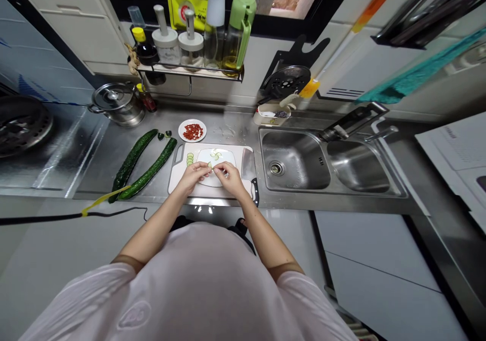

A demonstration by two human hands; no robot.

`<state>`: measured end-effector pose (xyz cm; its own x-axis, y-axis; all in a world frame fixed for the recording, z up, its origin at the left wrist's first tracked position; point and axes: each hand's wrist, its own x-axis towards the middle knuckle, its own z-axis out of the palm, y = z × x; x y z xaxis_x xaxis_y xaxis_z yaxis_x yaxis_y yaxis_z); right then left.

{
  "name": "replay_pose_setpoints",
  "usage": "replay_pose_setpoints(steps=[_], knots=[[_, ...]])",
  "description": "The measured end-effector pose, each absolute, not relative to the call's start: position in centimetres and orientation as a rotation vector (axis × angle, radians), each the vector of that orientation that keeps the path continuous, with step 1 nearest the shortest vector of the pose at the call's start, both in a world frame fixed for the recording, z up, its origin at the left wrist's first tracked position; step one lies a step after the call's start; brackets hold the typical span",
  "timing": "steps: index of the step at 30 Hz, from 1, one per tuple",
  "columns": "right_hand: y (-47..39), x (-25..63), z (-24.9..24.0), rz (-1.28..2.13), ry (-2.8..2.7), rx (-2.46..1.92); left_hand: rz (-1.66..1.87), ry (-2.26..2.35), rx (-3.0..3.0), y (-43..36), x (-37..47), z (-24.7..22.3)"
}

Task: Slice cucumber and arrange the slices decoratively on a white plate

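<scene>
Over a white plate (227,156) on the cutting board (176,181), my left hand (195,174) and my right hand (230,176) meet with fingertips pinched. A small pale-green cucumber slice (210,165) shows between them, partly covered by the fingers. Several cut cucumber pieces (216,154) lie in a fanned pattern on the plate. To the left, a row of cucumber slices (190,159) rests on the board. A wide-bladed knife (248,165) lies along the board's right side, its black handle pointing toward me.
Two long cucumbers (134,156) and small cut ends (163,135) lie left of the board. Behind it stands a small dish of chopped red pieces (193,131). A double sink (296,161) is on the right, a steel pot (117,103) at back left, a condiment rack (190,70) above.
</scene>
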<state>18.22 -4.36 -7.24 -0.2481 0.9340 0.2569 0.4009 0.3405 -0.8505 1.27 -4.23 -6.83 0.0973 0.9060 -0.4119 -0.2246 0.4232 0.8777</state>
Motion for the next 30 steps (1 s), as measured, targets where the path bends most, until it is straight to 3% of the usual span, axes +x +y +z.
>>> replay_pose_setpoints(steps=[30], knots=[[-4.3, 18.7, -9.7, 1.268, -1.475, -1.285, 1.066, 1.17, 0.986, -3.6, 2.6, -9.7]])
